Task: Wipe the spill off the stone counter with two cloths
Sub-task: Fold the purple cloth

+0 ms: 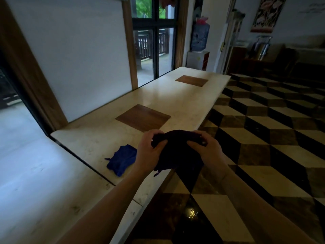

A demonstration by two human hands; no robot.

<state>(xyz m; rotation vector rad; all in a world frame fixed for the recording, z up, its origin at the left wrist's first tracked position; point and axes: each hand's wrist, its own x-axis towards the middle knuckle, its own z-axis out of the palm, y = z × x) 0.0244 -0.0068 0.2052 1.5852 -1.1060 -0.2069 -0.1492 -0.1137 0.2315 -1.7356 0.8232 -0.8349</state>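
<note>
A dark purple cloth (177, 152) hangs bunched between both hands, just above the front edge of the pale stone counter (98, 132). My left hand (149, 152) grips its left side with thumb and curled fingers. My right hand (205, 147) grips its right side. A crumpled blue cloth (122, 160) lies on the counter just left of my left hand, touched by neither hand. I cannot make out a spill on the stone in this dim light.
Two square wooden insets (143, 118) (191, 80) sit flush in the counter. A white wall panel and a window run along the counter's far side. To the right lies a checkered floor (263, 138), with a water dispenser (199, 50) at the counter's far end.
</note>
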